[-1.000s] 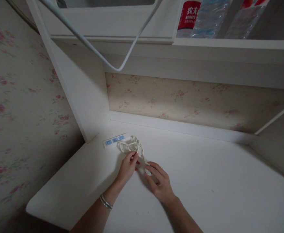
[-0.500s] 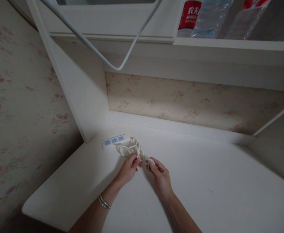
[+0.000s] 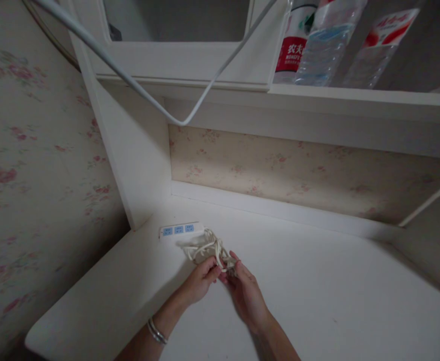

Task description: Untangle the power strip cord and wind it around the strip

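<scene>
A white power strip [image 3: 178, 230] with three blue socket panels lies on the white desk. From its right end runs its cream cord [image 3: 216, 246], bunched into loose, tangled loops. My left hand [image 3: 201, 278] pinches the near side of the bundle between thumb and fingers. Close beside it, my right hand [image 3: 245, 287] has its fingers closed around the right end of the bunched cord. The fingertips of both hands nearly meet, and the cord's plug end cannot be made out between them.
A white tube [image 3: 182, 122] bends down across the upper view, in front of a cabinet [image 3: 189, 65]. Plastic bottles [image 3: 327, 45] stand on the upper right shelf [image 3: 355, 98]. Flowered wallpaper [image 3: 35, 165] covers the left wall, beyond the desk's edge [image 3: 80, 271].
My right hand has moved closer to my left and turned, its fingers now under the cord. The bundle is gathered tighter between the hands. The view has tilted up slightly.
</scene>
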Action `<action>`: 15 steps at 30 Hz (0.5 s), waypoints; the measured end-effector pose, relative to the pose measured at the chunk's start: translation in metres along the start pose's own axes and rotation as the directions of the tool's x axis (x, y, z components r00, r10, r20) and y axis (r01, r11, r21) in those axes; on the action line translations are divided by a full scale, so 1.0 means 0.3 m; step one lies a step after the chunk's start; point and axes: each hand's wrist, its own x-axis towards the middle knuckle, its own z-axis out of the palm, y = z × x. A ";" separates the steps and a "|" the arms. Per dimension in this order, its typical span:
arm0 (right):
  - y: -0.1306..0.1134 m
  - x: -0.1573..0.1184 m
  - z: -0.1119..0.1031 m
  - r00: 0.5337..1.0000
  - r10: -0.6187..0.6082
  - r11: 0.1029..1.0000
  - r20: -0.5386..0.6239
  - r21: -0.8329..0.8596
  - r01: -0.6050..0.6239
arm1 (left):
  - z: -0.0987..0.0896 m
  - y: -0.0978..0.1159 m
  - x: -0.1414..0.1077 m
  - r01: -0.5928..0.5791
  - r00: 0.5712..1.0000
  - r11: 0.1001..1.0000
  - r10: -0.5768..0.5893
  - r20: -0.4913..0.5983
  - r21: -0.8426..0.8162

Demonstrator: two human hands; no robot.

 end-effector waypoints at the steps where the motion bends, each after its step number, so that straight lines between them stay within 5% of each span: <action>1: -0.005 -0.002 -0.006 1.000 0.027 0.999 0.014 0.017 -0.027 | 0.002 0.001 -0.001 0.003 1.000 1.000 -0.003 -0.009 0.008; 10: -0.025 0.002 -0.021 0.999 0.033 0.997 -0.038 -0.064 -0.035 | 0.034 0.045 -0.002 0.035 0.999 0.995 -0.035 0.002 -0.090; 15: -0.023 -0.001 -0.023 0.995 -0.009 0.993 -0.100 -0.119 -0.003 | 0.050 0.042 -0.006 0.005 1.000 1.000 -0.005 0.022 -0.008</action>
